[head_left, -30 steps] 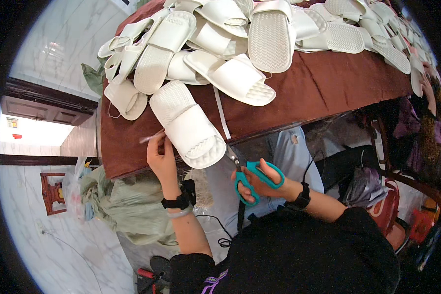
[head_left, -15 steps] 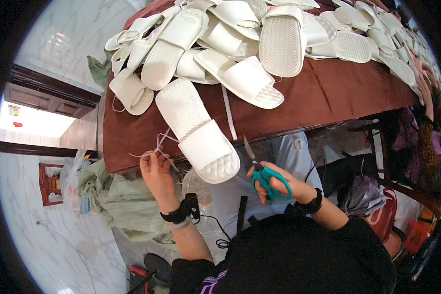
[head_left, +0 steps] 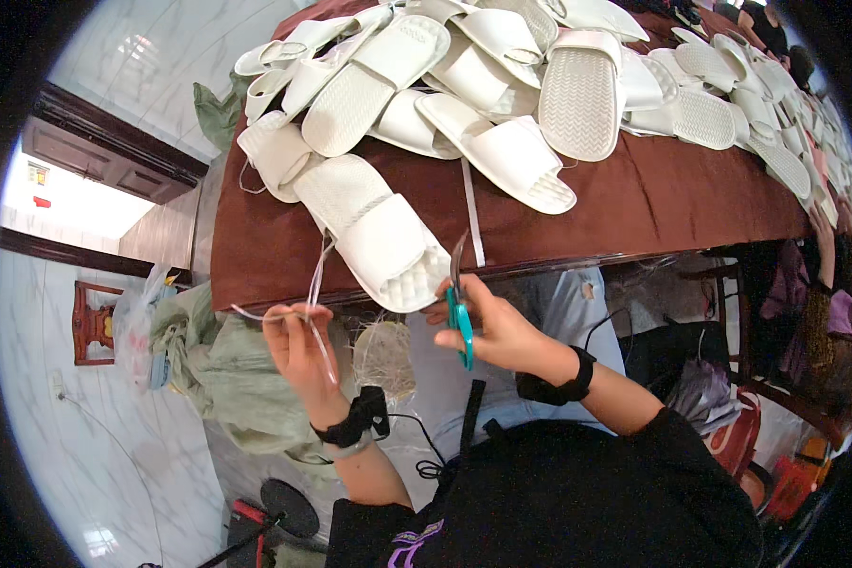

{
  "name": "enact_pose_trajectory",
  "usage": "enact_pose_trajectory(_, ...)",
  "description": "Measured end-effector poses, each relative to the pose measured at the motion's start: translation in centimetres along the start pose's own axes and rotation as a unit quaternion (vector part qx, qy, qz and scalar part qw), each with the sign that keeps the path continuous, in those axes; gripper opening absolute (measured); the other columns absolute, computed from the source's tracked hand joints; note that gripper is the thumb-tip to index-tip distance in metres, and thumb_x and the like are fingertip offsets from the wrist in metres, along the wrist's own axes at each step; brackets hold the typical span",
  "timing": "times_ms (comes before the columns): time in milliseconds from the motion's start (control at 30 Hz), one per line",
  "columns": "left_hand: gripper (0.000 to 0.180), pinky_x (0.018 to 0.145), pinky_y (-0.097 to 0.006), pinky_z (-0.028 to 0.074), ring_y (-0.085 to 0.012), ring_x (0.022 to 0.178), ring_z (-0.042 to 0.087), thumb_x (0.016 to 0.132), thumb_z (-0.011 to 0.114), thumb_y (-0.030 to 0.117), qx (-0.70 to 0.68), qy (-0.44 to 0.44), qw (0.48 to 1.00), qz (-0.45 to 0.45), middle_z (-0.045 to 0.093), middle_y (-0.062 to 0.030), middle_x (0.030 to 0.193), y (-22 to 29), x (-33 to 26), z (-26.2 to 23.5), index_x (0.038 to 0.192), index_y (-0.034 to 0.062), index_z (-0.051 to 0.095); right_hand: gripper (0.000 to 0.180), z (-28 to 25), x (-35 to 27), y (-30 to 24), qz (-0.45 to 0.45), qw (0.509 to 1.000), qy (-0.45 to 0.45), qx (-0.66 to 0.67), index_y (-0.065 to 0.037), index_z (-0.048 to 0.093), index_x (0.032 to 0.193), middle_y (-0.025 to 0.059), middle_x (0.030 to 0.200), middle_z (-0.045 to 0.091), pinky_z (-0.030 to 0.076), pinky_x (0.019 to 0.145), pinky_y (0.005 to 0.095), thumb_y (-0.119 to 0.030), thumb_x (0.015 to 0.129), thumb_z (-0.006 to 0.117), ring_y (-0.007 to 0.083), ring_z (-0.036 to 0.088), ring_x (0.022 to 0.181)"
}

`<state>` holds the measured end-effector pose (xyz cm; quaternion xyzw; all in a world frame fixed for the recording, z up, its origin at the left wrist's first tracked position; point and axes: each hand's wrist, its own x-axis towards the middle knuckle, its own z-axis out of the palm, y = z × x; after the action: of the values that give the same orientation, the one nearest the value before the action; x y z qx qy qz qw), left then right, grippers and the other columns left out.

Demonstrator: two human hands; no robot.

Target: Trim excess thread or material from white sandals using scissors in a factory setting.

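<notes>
A white slipper [head_left: 381, 239] lies on the brown cloth, its toe sticking out over the near edge of the table. My left hand [head_left: 305, 358] pinches a thin whitish plastic strip [head_left: 319, 273] that runs up to the slipper's left side; loose ends stick out around the fingers. In my right hand [head_left: 504, 327] are scissors [head_left: 459, 322] with teal handles, blades pointing up. They stand beside the slipper's toe, seen nearly edge-on, and some of my right fingers are at or just under that toe; whether they touch it, I cannot tell.
Many white slippers [head_left: 577, 99] are piled along the far side of the brown-covered table [head_left: 625, 213]. A flat white strip [head_left: 473, 213] lies on the cloth. Below the edge is a tub of plastic scraps [head_left: 384, 358]. Another person's hand [head_left: 824, 227] is at the far right.
The slipper has turned, its toe drawn slightly up. My right hand has moved left with the scissors, from apart to beside the toe. My left hand keeps the strip.
</notes>
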<state>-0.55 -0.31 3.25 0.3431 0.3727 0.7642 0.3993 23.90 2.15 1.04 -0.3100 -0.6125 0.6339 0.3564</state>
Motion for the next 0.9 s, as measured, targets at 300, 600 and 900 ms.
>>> enact_pose_trajectory(300, 0.015, 0.061, -0.025, 0.041, -0.0125, 0.063, 0.042, 0.089, 0.048, -0.001, -0.177, -0.067, 0.981, 0.042, 0.041, -0.0019, 0.069, 9.4, -5.6, -7.2, 0.102, 0.0049, 0.046, 0.05, 0.7, 2.6, 0.1, 0.005, 0.997, 0.061, 0.038, -0.001, 0.039, 0.119, 0.0069, 0.084, 0.054, 0.047, 0.072, 0.0298, -0.028, 0.086, 0.064, 0.0146, 0.057, 0.08)
enact_pose_trajectory(600, 0.032, 0.083, -0.033, 0.043, -0.0177, 0.082, 0.056, 0.091, 0.055, 0.035, -0.047, 0.153, 0.947, -0.277, 0.059, -0.0056, 0.082, 0.0, -2.4, -10.1, 0.1, 0.0049, 0.055, 0.051, 2.8, 4.8, 1.5, 0.029, 0.997, 0.025, 0.073, -0.002, 0.037, 0.12, 0.0116, 0.102, 0.057, 0.049, 0.08, 0.0309, -0.02, 0.083, 0.068, 0.0186, 0.06, 0.094)
enact_pose_trajectory(900, 0.066, 0.082, -0.035, 0.046, -0.0193, 0.09, 0.057, 0.086, 0.04, 0.066, -0.083, 0.163, 0.954, -0.239, 0.06, -0.0055, 0.1, -15.5, -0.9, -10.9, 0.111, 0.0067, 0.054, 0.053, 6.6, 6.4, 2.3, -0.022, 0.966, 0.001, -0.257, -0.005, 0.042, 0.114, 0.0142, 0.077, 0.063, 0.048, 0.058, 0.0327, -0.021, 0.075, 0.075, 0.0203, 0.062, 0.063)
